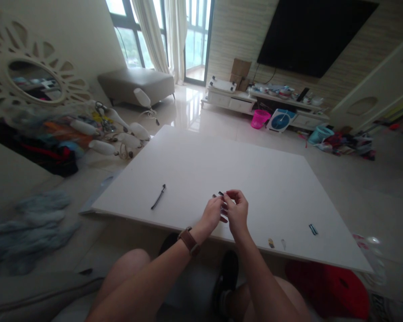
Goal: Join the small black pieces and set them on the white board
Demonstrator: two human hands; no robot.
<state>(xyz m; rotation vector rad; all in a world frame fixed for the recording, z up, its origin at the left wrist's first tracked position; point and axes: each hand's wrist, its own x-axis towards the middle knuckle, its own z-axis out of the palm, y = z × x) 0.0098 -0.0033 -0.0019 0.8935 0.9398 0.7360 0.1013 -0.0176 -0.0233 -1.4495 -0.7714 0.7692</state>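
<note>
My left hand (211, 214), with a brown-strapped watch (188, 241) on the wrist, meets my right hand (238, 210) above the near middle of the white tabletop (221, 161). Fingers of both are closed close together. A small dark piece (220, 193) shows at my right fingertips; its kind is too small to tell. What my left fingers hold is mostly hidden. To the left on the tabletop lies a slim dark handle, like a razor's (158, 197). On the right side are a small blue-green piece (313, 229), a yellowish-brown bit (271, 243) and a small clear piece (283, 243).
A lamp with several white shades (129, 139) stands by the table's far left corner. Beneath the near right edge is a red stool (325, 286). Farther off are a grey bench (137, 82), a pink basket (260, 119) and a low white cabinet (230, 100).
</note>
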